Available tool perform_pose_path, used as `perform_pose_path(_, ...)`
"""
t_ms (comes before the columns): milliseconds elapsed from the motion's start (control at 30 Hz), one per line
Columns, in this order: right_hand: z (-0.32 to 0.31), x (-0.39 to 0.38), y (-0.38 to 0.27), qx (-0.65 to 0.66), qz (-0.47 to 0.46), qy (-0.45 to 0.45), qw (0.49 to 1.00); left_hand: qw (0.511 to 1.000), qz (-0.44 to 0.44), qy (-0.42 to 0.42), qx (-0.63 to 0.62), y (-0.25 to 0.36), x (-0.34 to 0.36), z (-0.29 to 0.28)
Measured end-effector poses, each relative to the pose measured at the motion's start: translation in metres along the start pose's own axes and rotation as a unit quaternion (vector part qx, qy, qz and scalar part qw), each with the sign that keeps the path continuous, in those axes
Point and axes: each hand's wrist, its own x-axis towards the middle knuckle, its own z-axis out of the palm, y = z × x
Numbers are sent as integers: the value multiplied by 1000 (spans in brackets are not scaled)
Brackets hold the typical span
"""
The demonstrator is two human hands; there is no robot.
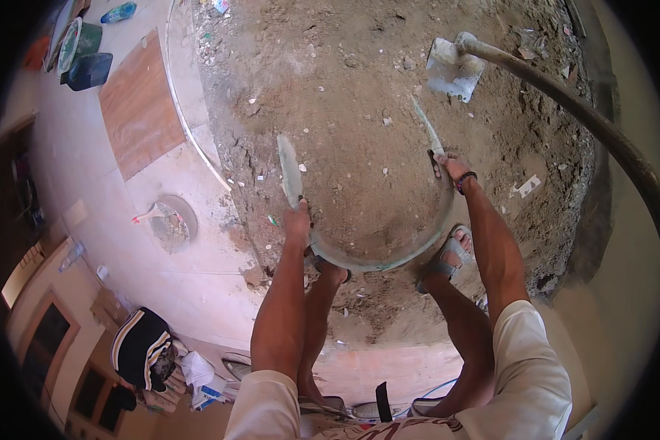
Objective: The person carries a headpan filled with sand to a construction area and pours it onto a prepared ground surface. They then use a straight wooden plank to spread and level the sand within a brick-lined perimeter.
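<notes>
- Fingers (300,207) of the left hand (296,226) were curled round the left side of a wide, pale round hoop (378,265), gripping its wall.
- On the opposite side, the right hand (455,167) gripped the wall too, its fingers bent over the edge and a dark bracelet (466,180) at the wrist.
- Between the two sets of fingers lay the hoop's middle, its near curve bowing toward the person's feet and its side walls running on past both hands; its far edge could not be made out, nor whether mesh spanned it.
- Brown soil (271,81), flecked with pale bits, showed through and around the hoop.
- Just beside its near right curve stood the right foot in a grey sandal (451,257).
- Beyond the right hand, well apart from it, a hoe (453,72) rested its blade on the soil, the long handle running off rightward.
- To the left, on the tiled floor (216,312), sat a round tub (191,218) and, farther off, a brown board (141,106).
</notes>
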Motion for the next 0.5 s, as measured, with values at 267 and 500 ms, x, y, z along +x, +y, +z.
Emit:
perform_pose_path(267, 29, -31, 11, 11, -42, 46, 998, 991, -12, -135, -20, 10, -27, -5)
perform_pose_path(500, 30, -197, 29, -50, -89, 146, 984, 989, 9, -146, -25, -19, -161, -38)
